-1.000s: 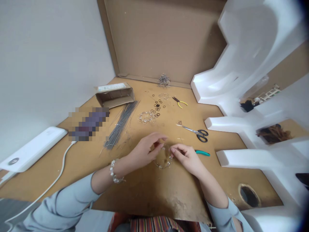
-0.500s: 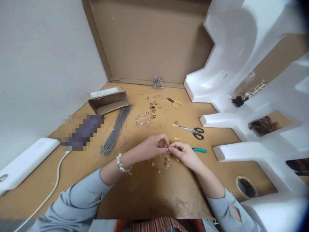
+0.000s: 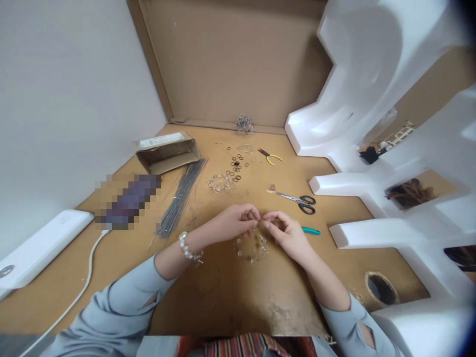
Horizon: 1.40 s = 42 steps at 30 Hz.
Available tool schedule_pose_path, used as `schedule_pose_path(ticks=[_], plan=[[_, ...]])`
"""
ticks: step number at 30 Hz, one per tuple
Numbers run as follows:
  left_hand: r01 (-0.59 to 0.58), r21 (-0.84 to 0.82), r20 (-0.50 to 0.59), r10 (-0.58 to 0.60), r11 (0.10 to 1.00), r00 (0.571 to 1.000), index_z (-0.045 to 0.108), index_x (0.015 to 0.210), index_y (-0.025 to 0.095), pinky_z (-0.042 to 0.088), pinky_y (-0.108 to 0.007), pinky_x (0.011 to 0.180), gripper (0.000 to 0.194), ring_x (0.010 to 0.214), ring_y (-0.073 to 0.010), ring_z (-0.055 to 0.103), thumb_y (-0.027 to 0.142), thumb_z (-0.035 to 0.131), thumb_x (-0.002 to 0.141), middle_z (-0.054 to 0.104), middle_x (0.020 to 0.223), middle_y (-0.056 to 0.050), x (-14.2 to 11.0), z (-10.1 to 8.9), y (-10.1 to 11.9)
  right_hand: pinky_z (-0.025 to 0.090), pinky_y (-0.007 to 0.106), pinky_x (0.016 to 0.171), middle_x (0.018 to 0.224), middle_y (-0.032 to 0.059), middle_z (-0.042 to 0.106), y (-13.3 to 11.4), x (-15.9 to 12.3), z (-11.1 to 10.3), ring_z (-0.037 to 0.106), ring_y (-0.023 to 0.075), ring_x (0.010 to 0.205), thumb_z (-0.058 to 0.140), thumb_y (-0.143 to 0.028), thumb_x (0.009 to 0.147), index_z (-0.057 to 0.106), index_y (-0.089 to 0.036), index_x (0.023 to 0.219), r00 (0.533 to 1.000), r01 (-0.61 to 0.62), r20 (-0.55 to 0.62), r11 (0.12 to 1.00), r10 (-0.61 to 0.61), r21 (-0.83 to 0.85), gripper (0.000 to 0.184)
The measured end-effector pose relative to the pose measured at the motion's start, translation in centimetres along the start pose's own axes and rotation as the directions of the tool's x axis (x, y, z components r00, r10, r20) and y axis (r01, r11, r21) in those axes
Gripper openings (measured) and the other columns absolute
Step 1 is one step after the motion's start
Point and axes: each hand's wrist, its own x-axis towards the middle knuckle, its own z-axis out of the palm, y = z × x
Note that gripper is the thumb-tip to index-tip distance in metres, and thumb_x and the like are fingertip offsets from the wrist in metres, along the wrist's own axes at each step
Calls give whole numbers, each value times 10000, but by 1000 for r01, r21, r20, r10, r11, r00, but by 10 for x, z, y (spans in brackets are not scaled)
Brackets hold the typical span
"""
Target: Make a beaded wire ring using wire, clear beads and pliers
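In the middle of the bench, my left hand (image 3: 241,219) pinches a beaded wire ring (image 3: 253,262). Clear round beads are spaced along the thin ring, which hangs below my fingers over the bench top. Just to the right, my right hand (image 3: 284,232) has its thumb and index finger together near a fine wire end, a small gap from the left fingertips. Whether it grips that wire is too small to be sure. Behind my right hand lies a tool with a teal handle (image 3: 311,231), partly hidden. A second beaded ring (image 3: 219,183) rests further back.
Black-handled scissors (image 3: 307,200) and yellow-handled pliers (image 3: 274,158) lie to the right. Several small dark rings (image 3: 237,169) are scattered mid-bench. On the left are a bundle of grey wires (image 3: 178,203), a cardboard box (image 3: 169,157) and a white power bank (image 3: 44,248). A wire tangle (image 3: 244,124) sits at the back.
My right fingertips have drawn slightly away to the right from the left ones, opening a small gap. The beaded ring has shifted a little right and shows more fully.
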Motion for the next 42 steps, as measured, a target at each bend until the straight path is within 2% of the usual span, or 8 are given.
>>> schedule_pose_path(ticks=[4,8,11,14,27,36,38,42], plan=[[20,-49,-88,-24,999,996,512,821,149,477,-237,580,125,569,-111,595,269,545,807,614,624,9,5,-3,-3,361,234,540,719,-10,582,-3,-5,-5,487,112,559,604,-433,747,564,-216,808,996,37,-63,927,-65,-372,229],[27,-71,-189,-40,997,981,498,799,149,477,-223,572,86,577,-104,611,227,535,797,606,651,18,9,-2,-6,357,234,565,709,-27,604,-9,-9,-5,534,125,584,631,-411,718,551,-238,806,999,40,16,852,-36,-523,209],[3,-97,-209,-23,995,978,489,797,155,488,-226,584,99,619,-115,636,235,547,792,589,680,25,11,-1,-9,336,224,550,634,-49,608,-9,-8,-3,548,124,565,602,-358,739,546,-246,790,999,16,52,843,13,-538,135],[-11,-97,-193,-8,995,981,493,813,156,493,-233,595,94,624,-117,635,232,544,794,590,678,23,11,-2,-10,339,218,554,689,-43,640,-6,-6,-1,560,115,575,554,-300,762,557,-249,817,998,31,60,862,0,-507,75],[-68,-75,-103,60,995,993,529,845,155,476,-238,627,130,642,-109,596,281,542,816,621,699,-1,8,3,-11,376,229,598,776,-6,619,5,-2,3,540,123,615,485,-167,712,610,-235,833,997,52,-22,876,-71,-480,187],[-92,292,-153,141,952,978,616,829,174,400,-210,568,199,616,-113,550,304,470,868,616,674,9,2,10,-6,394,229,601,719,-4,613,4,-3,5,538,129,620,499,-185,723,627,-221,792,993,74,-53,905,-106,-418,150],[-129,454,-151,219,882,964,629,825,184,397,-216,606,192,659,-117,552,265,461,872,630,719,3,0,14,-2,393,227,596,710,-5,616,3,-3,5,544,132,628,503,-184,715,626,-224,779,992,70,-65,904,-107,-422,145],[-164,742,-91,340,650,936,625,812,176,373,-229,623,212,696,-132,547,208,429,883,622,757,-22,-2,22,0,394,226,597,721,-5,629,-1,-5,3,554,133,633,507,-182,705,628,-228,775,991,69,-75,895,-113,-441,147]])
